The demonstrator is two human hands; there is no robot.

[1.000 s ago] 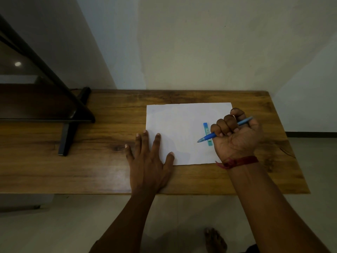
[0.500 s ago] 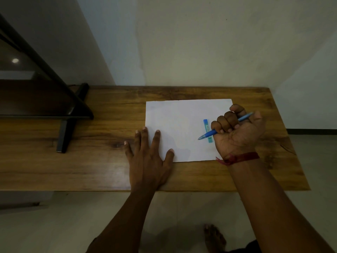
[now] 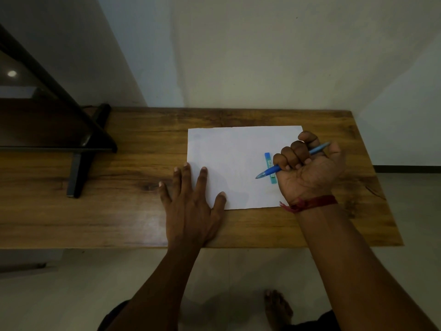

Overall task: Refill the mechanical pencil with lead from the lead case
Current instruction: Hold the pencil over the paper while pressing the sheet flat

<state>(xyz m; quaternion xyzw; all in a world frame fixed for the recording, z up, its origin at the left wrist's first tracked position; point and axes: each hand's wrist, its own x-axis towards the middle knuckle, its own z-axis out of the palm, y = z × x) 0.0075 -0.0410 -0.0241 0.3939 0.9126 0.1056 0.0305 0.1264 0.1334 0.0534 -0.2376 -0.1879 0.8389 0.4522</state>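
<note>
My right hand [image 3: 310, 170] is a closed fist around a blue mechanical pencil [image 3: 269, 172]. Its tip points down-left, just above the paper, and its back end sticks out past my thumb. A slim blue-green lead case [image 3: 268, 157] lies flat on the white sheet of paper [image 3: 233, 163], partly hidden under the pencil and my fingers. My left hand [image 3: 191, 201] lies flat with fingers spread on the sheet's lower-left corner and the wooden table [image 3: 119, 211].
A dark stand with a black foot [image 3: 78, 168] occupies the table's left part. A pale wall rises behind the table. Below the front edge there is tiled floor and my bare foot [image 3: 278, 309].
The view has drifted slightly. My right hand with the pencil has shifted a little up and to the right. The left hand stays flat on the paper.
</note>
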